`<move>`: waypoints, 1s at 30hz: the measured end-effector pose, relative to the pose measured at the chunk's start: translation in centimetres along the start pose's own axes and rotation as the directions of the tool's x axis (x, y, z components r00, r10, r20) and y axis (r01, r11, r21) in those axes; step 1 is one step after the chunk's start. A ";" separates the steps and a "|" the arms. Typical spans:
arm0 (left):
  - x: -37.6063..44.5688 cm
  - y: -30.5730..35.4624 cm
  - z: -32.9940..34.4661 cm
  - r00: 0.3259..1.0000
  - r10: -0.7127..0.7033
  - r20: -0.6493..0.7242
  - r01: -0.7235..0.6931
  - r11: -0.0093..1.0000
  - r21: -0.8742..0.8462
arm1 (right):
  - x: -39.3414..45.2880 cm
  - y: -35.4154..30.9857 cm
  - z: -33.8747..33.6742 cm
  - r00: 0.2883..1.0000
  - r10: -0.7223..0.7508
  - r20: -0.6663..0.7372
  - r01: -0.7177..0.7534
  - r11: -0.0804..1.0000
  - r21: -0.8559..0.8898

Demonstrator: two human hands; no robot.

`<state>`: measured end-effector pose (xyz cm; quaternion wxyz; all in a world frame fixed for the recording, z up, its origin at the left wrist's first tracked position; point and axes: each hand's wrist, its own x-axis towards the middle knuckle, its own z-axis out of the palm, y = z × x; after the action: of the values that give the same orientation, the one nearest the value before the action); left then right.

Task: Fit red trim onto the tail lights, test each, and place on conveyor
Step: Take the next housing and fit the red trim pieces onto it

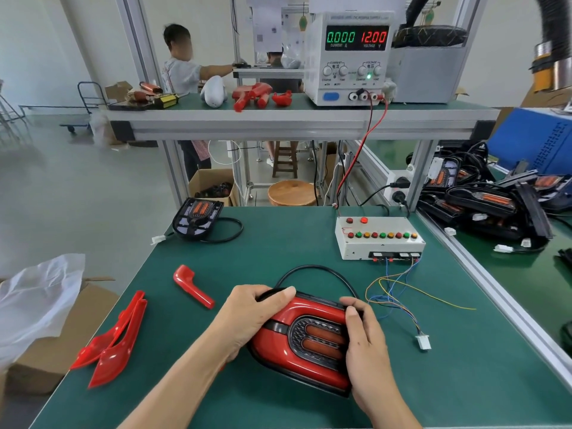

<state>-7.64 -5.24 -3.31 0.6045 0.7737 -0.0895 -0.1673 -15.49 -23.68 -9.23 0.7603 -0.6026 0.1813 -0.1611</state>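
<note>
Near the front edge of the green workbench [278, 243], a tail light [309, 339] sits between both hands with its red trim [297, 360] already wrapped around the dark lens. The left hand [247, 317] curls over the unit's upper left end, thumb lying along the top of the trim. The right hand [362, 342] clamps the right end, thumb pressing on the top edge, fingers wrapped down the side. Judging by that two-sided squeeze, the fitting step is in hand: the trim is being pressed home rather than tested.

The lamp's black cable [312, 269] loops behind it toward the bench's middle; its far end is hidden. A white connector [423, 342] on coloured wires lies just right of the lamp, leading to the test box [379, 238] at the bench's back right. The supply [349, 57] on the upper shelf reads zero current, so testing looks not yet begun.

Next move likely calls for freeing one hand to find the lamp's plug and mate it with that connector

Spare red trim pieces [114, 345] lie at the left edge
</note>
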 end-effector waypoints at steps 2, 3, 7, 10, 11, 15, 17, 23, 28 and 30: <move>0.0 -0.1 -0.1 1.000 0.011 0.020 -0.011 0.999 -0.033 | 0.1 -0.1 0.1 1.000 0.012 -0.015 -0.012 1.000 0.010; 0.0 -0.2 -0.3 0.998 0.013 0.054 -0.008 0.996 -0.084 | 0.2 -0.2 0.0 1.000 0.015 -0.025 -0.015 1.000 0.018; -0.3 -0.8 -1.2 0.990 0.011 0.143 0.022 0.973 -0.230 | 0.4 -0.6 -0.2 0.999 0.030 -0.039 -0.027 0.997 0.071; -0.5 -1.2 -1.3 0.989 -0.015 0.146 0.045 0.978 -0.201 | 0.3 -0.6 -0.2 0.998 0.051 -0.025 -0.049 0.995 0.081; -0.5 -1.2 -1.4 0.988 -0.014 0.151 0.040 0.984 -0.176 | 0.3 -0.5 -0.3 0.998 0.065 -0.023 -0.063 0.995 0.084; -0.6 -1.1 -1.6 0.985 -0.025 0.168 0.052 0.986 -0.160 | 0.2 -0.3 -0.4 0.995 0.100 -0.006 -0.099 0.991 0.086; -0.7 -1.0 -1.5 0.984 -0.042 0.173 0.074 0.980 -0.187 | 0.1 -0.3 -0.4 0.995 0.104 -0.004 -0.103 0.991 0.087; -0.9 -0.7 -1.2 0.986 -0.071 0.151 0.103 0.971 -0.217 | 0.0 -0.7 -0.5 0.993 0.119 0.016 -0.120 0.989 0.088; -0.9 -0.8 -1.4 0.984 -0.096 0.151 0.129 0.966 -0.225 | -0.2 -1.2 -0.4 0.994 0.106 0.018 -0.107 0.990 0.089; -0.8 -0.9 -1.5 0.981 -0.112 0.157 0.147 0.962 -0.231 | -0.2 -1.4 -0.1 0.995 0.104 0.004 -0.104 0.989 0.106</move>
<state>-7.87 -3.39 -3.71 0.6740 0.6845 -0.0607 -0.2712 -15.77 -24.00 -7.91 0.7984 -0.5511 0.2040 -0.1310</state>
